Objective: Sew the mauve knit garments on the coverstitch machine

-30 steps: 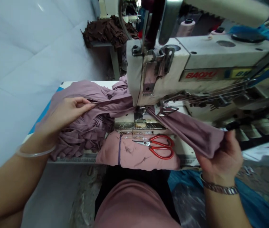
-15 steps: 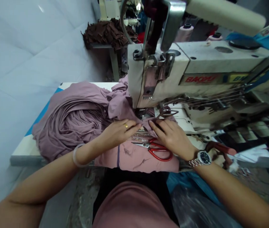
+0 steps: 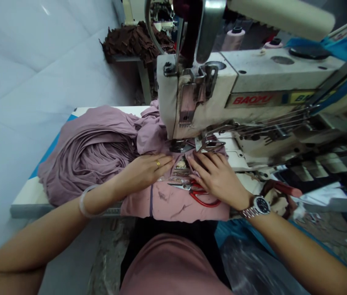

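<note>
Mauve fabric (image 3: 153, 138) runs under the presser foot (image 3: 178, 145) of a sewing machine (image 3: 198, 98). My left hand (image 3: 147, 170), with a gold ring, lies on this fabric left of the needle area, fingers stretched out. On the other side, my right hand (image 3: 219, 174) rests flat on the fabric with its fingers spread. A gap between the fabric edges shows the machine bed below. Red-handled scissors (image 3: 199, 193) lie just under my right hand, partly covered by it. What the left thumb touches is hidden.
A large coiled heap of mauve fabric (image 3: 93, 151) fills the table's left side. Pink cloth (image 3: 173, 205) covers the front edge. Brown fabric pieces (image 3: 135, 41) sit on a table behind. A thread cone (image 3: 234, 40) stands behind the machine. A tiled wall (image 3: 32, 82) borders the left.
My hands have moved slightly apart, and a gap between the fabric edges has widened. My right fingers are more spread and cover more of the scissors' handles. The view has shifted slightly.
</note>
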The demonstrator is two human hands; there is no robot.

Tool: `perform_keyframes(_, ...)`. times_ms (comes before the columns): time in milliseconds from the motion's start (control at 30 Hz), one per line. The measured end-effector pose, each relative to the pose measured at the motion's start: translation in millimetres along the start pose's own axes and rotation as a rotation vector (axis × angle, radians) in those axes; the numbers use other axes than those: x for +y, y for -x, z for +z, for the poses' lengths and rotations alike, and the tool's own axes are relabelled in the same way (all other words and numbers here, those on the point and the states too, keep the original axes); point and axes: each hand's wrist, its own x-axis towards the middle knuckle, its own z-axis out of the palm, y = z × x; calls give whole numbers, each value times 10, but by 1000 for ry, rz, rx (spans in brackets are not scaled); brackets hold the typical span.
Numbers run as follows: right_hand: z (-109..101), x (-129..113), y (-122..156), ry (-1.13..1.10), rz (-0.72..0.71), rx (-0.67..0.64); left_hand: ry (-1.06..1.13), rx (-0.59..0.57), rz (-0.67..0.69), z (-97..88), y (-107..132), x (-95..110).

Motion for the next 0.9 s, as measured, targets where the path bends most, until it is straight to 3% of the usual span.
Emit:
perform_keyframes(133, -8, -44, -5, -39, -6, 24, -81, -63, -227, -136, -62, 292)
perform_keyframes(233, 30, -112, -13, -73, -51, 84, -86, -26, -239, -132, -125, 413)
perform_keyframes(333, 76, -159, -26, -102, -50, 103, -21, 40, -177, -14, -138, 358)
perform_keyframes(500, 115, -178, -39, -90, -14, 140, 70, 120, -235, 160, -77, 201)
perform_keyframes(900, 45, -285, -138, -172, 88, 122, 66, 104, -311, 131, -127, 342)
